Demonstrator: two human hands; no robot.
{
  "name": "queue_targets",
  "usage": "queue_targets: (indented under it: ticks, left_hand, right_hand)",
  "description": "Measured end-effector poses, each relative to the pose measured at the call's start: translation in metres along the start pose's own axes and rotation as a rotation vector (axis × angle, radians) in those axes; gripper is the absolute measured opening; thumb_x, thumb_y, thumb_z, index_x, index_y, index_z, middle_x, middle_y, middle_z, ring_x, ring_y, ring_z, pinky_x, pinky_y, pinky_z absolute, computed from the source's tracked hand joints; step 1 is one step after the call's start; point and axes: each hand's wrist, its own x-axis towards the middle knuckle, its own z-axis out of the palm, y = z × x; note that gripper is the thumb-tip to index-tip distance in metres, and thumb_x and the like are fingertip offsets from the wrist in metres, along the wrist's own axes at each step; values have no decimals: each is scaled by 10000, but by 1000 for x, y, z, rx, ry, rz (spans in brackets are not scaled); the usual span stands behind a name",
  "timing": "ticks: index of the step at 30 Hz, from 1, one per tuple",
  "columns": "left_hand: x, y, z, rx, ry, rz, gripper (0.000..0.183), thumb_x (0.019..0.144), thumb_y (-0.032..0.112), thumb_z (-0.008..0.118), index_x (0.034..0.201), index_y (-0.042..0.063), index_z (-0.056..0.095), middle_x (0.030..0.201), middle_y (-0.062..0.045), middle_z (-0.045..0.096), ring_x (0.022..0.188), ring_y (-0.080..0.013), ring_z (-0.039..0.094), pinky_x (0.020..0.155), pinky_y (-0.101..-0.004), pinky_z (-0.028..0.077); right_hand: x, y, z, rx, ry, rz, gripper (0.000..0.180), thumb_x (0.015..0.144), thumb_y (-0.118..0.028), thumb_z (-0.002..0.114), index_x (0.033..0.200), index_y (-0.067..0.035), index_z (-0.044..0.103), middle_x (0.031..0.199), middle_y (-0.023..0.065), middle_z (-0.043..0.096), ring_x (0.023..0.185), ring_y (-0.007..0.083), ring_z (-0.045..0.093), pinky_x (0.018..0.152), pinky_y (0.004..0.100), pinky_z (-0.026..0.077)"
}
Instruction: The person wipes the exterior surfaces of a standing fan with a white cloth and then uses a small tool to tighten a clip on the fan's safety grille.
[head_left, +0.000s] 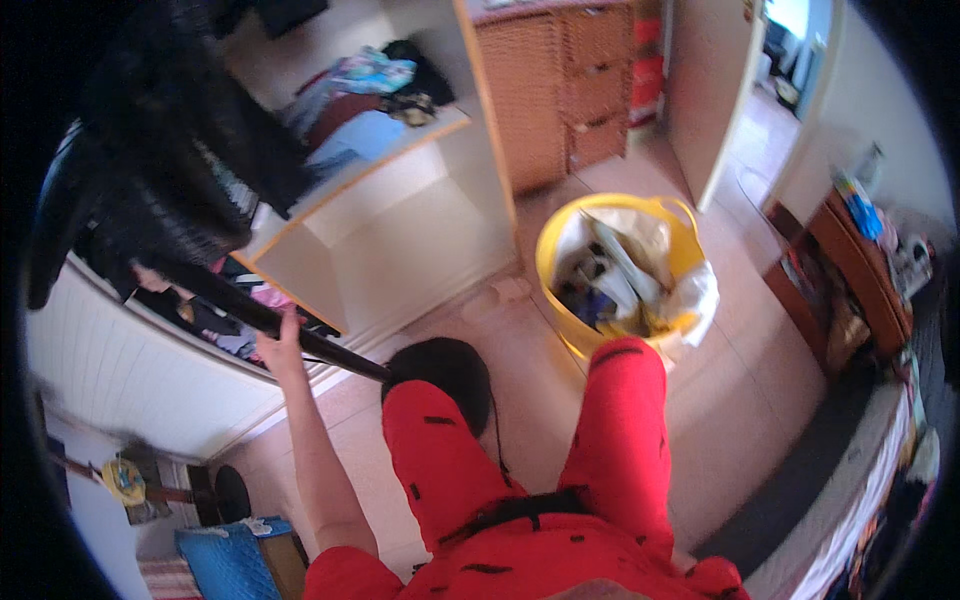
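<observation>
My left hand (280, 346) is wrapped around the black pole (334, 354) of what looks like a pedestal fan. The pole slants from the upper left down to a round black base (442, 375) on the floor, by my left leg. A dark cord (498, 442) trails from the base. At the pole's upper end is a large, blurred black mass (172, 150), partly ribbed like a fan grille; I cannot make out its exact form. My right hand is out of view. Before my right knee stands a yellow tub (551, 289) lined with white bags and holding mixed items.
An open wardrobe (390, 225) with folded clothes (360, 97) on its shelf stands ahead. Beyond are a brown drawer cabinet (555, 97) and an open door (709, 97). A bed edge (847, 495) and a brown wooden cabinet (862, 262) line the right.
</observation>
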Motion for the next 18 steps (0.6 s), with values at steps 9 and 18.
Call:
queue_targets:
  ticks: [9, 18]
  left_hand:
    - [7, -4, 4, -34, -41, -66, 218, 850, 170, 678, 937, -4, 578, 804, -39, 602, 703, -133, 548, 657, -268, 455]
    - [13, -12, 9, -82, -69, -83, 258, 859, 204, 676, 958, -10, 571, 858, -39, 577, 766, -135, 526, 734, -263, 437]
  right_hand:
    - [-79, 60, -23, 9, 57, 166, 365, 813, -173, 632, 1139, -11, 605, 1097, 132, 638, 926, 200, 607, 768, 346, 510]
    - [-102, 91, -69, -35, 71, 230, 368, 814, -172, 629, 1146, -17, 602, 1103, 133, 635, 927, 203, 606, 765, 347, 512]
